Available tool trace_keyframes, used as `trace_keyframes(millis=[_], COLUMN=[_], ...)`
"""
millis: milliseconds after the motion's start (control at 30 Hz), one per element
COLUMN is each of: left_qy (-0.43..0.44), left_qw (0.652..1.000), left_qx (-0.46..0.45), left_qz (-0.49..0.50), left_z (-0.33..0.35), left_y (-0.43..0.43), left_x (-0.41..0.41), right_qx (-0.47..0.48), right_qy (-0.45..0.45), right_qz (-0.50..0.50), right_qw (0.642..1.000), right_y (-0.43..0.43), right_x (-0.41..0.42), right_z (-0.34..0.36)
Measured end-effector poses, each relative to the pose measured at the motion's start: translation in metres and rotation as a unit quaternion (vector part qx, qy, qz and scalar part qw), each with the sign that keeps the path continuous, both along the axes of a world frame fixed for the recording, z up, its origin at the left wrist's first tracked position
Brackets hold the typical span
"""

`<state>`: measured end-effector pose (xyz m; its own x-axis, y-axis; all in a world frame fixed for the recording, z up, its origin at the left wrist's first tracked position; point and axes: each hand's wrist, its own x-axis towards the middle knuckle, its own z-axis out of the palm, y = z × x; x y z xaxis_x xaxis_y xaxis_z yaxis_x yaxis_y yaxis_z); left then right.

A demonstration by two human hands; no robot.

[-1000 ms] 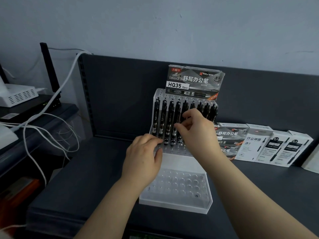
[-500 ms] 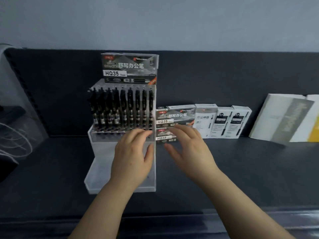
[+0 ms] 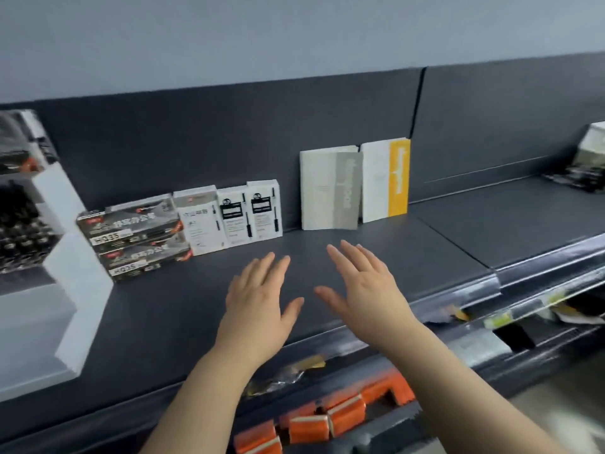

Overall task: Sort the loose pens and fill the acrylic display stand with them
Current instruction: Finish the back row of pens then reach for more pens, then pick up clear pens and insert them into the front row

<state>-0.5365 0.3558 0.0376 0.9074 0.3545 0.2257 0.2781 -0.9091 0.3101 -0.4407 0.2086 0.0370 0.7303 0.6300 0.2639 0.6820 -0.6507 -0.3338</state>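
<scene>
The tiered acrylic display stand (image 3: 70,273) is at the far left edge of the view, cut off by the frame, with black pens (image 3: 19,224) standing in its upper row. My left hand (image 3: 258,303) and my right hand (image 3: 363,283) hover side by side over the dark shelf (image 3: 409,257), well to the right of the stand. Both have straight, spread fingers and hold nothing. Two stacked dark pen boxes (image 3: 137,237) marked HQ35 lie just right of the stand.
White pen boxes (image 3: 232,216) lean on the back panel beside the dark boxes. Two white notebooks (image 3: 355,186), one with a yellow band, stand further right. Orange packs (image 3: 327,417) lie on a lower shelf. More goods (image 3: 586,162) sit at the far right.
My view has swung right, so the stand has slid to the left edge. Both hands left the stand and pens and now hover open over the bare shelf.
</scene>
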Motion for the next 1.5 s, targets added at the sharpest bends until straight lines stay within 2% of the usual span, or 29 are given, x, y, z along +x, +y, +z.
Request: trace_keyframes(millis=[400, 767, 1000, 1233, 1500], left_qy=[0.059, 0.115, 0.16, 0.195, 0.224], left_qw=[0.992, 0.979, 0.966, 0.961, 0.959], left_qx=[-0.029, -0.06, -0.094, -0.12, -0.163], left_qz=[-0.11, -0.158, -0.178, -0.157, -0.062], left_z=[-0.004, -0.025, -0.023, -0.033, -0.052], left_y=[-0.127, -0.205, -0.25, -0.304, -0.397], left_x=[0.147, 0.342, 0.432, 0.509, 0.615], right_qx=[-0.038, -0.103, -0.092, -0.067, -0.08], right_qy=[0.053, 0.071, 0.09, 0.091, 0.068], right_qz=[-0.137, -0.18, -0.206, -0.198, -0.125], right_qw=[0.988, 0.976, 0.97, 0.974, 0.987], right_y=[-0.15, -0.237, -0.291, -0.348, -0.433], right_x=[0.107, 0.281, 0.374, 0.481, 0.629], right_z=[-0.022, -0.031, -0.037, -0.047, -0.056])
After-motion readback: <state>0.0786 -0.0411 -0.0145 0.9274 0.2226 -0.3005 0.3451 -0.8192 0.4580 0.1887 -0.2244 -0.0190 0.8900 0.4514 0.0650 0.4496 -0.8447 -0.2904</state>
